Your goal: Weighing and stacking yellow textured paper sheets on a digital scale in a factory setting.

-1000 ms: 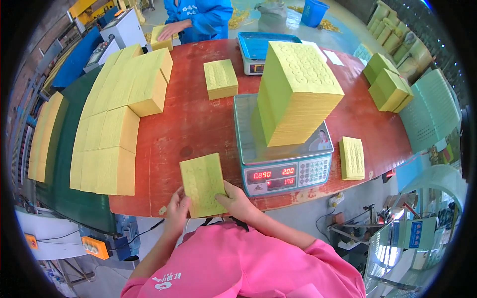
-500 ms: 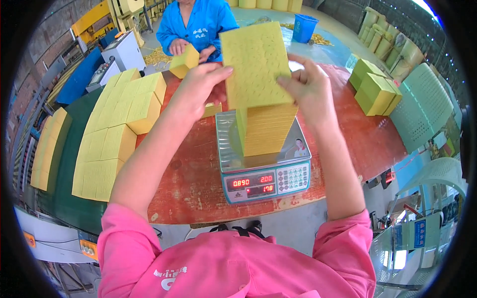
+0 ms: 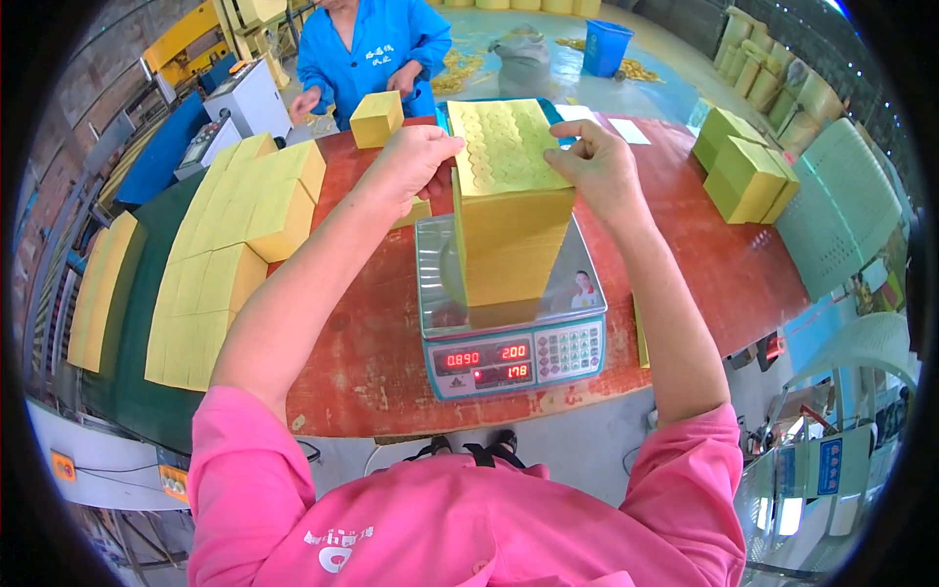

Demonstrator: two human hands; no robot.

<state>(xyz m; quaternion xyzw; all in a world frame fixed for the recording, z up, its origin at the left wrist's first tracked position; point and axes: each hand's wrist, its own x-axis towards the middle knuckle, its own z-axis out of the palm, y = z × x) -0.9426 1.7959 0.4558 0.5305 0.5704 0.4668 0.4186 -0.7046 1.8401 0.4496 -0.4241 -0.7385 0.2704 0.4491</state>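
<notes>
A tall stack of yellow paper (image 3: 514,245) stands on the metal pan of a digital scale (image 3: 518,357), whose red display is lit. Over its top lies a yellow paper sheet (image 3: 509,147) punched with rows of round coin shapes; whether it is one sheet or a few I cannot tell. My left hand (image 3: 416,161) is closed on the sheet's left edge, thumb on top. At the opposite edge my right hand (image 3: 599,166) pinches the paper between thumb and fingers. Part of the left fingers is hidden behind the stack.
Rows of yellow paper blocks (image 3: 220,249) stand at the left, more (image 3: 745,176) at the right of the red table (image 3: 352,342). Across it, a person in blue (image 3: 377,59) stands behind a single block (image 3: 377,119). A yellow edge (image 3: 641,333) shows beside my right forearm.
The sheet has come down from a raised, tilted position to lie nearly flat on the stack, my hands still on it. The person opposite has let go of a block, which now stands on the table.
</notes>
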